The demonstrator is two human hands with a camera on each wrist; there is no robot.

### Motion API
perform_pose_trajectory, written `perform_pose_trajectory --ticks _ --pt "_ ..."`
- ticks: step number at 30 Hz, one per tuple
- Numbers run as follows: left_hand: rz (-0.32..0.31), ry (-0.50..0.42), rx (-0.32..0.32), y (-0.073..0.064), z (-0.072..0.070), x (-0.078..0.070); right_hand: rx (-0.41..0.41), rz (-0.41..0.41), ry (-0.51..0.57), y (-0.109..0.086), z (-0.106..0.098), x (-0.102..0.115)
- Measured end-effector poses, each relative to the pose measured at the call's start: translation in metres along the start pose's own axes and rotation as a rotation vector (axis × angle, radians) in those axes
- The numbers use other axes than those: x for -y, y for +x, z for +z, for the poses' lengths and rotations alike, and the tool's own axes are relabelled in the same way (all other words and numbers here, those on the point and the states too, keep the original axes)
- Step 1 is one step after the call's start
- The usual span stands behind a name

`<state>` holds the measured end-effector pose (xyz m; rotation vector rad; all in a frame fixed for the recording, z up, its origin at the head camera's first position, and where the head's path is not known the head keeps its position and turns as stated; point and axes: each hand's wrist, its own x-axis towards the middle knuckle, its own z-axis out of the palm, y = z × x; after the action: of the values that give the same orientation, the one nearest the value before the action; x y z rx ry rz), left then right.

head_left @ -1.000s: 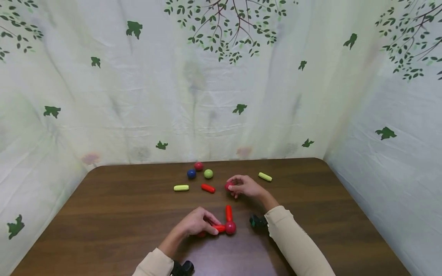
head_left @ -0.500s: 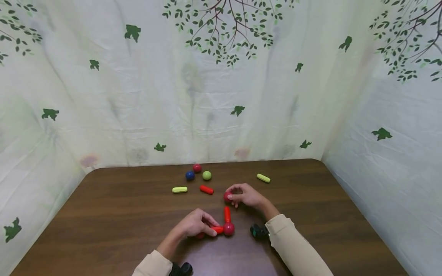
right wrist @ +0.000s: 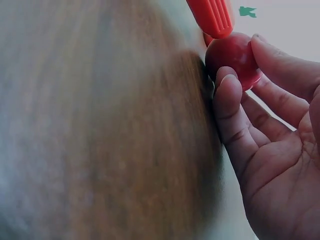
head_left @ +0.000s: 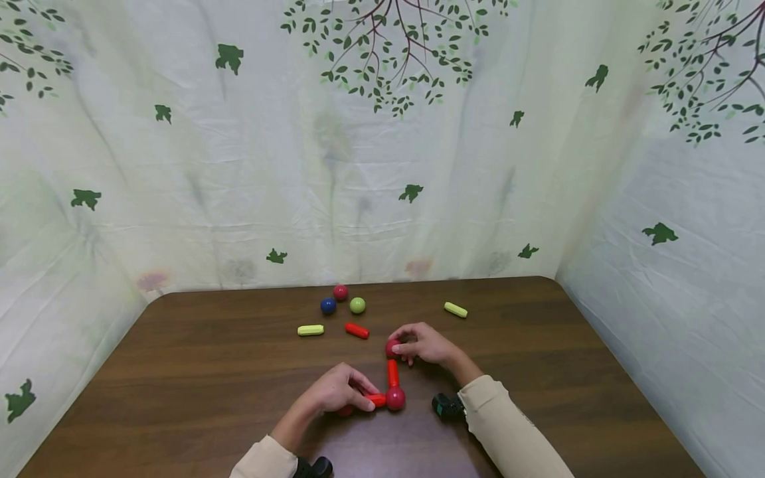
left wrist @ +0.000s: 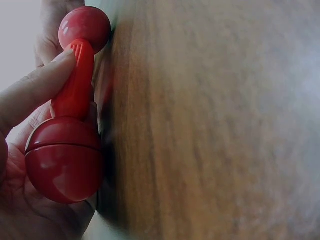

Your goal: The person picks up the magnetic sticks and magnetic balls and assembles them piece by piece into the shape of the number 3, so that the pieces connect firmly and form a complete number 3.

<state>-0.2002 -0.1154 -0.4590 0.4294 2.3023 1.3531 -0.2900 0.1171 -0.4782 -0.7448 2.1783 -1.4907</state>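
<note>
My left hand (head_left: 342, 390) pinches a red ribbed rod (left wrist: 76, 82) low over the table, thumb along its side. A dark red ball (left wrist: 67, 160) sits at the rod's near end, by the palm. At its other end is a second dark red ball (head_left: 395, 398). From that ball another red rod (head_left: 392, 374) points away from me. My right hand (head_left: 425, 345) holds a third dark red ball (right wrist: 234, 57) between thumb and fingers, right at the far tip of this rod. In the right wrist view, the rod's tip (right wrist: 217, 22) meets the ball.
Farther back on the brown table (head_left: 209, 372) lie a loose red rod (head_left: 357, 330), a yellow-green rod (head_left: 311, 330) and another yellow-green rod (head_left: 456, 310). Behind them are a blue ball (head_left: 328, 305), a green ball (head_left: 357, 305) and a red ball (head_left: 340, 292). A leaf-printed curtain (head_left: 287, 166) stands behind.
My right hand has brought its red ball toward me, from beyond the upright-pointing rod to that rod's far tip. My left hand keeps its grip in place.
</note>
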Motion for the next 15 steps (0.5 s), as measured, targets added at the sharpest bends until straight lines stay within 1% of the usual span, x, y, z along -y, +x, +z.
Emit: perform_pose_trajectory --ticks 10,15 --pt "-0.009 0.001 0.007 -0.0004 -0.0005 -0.0018 0.011 0.024 -0.039 0.0019 0.0006 -0.0013" --pt "0.000 -0.007 0.007 -0.0002 -0.0005 -0.0014 0.016 0.035 -0.039 0.0027 0.0005 -0.0013"
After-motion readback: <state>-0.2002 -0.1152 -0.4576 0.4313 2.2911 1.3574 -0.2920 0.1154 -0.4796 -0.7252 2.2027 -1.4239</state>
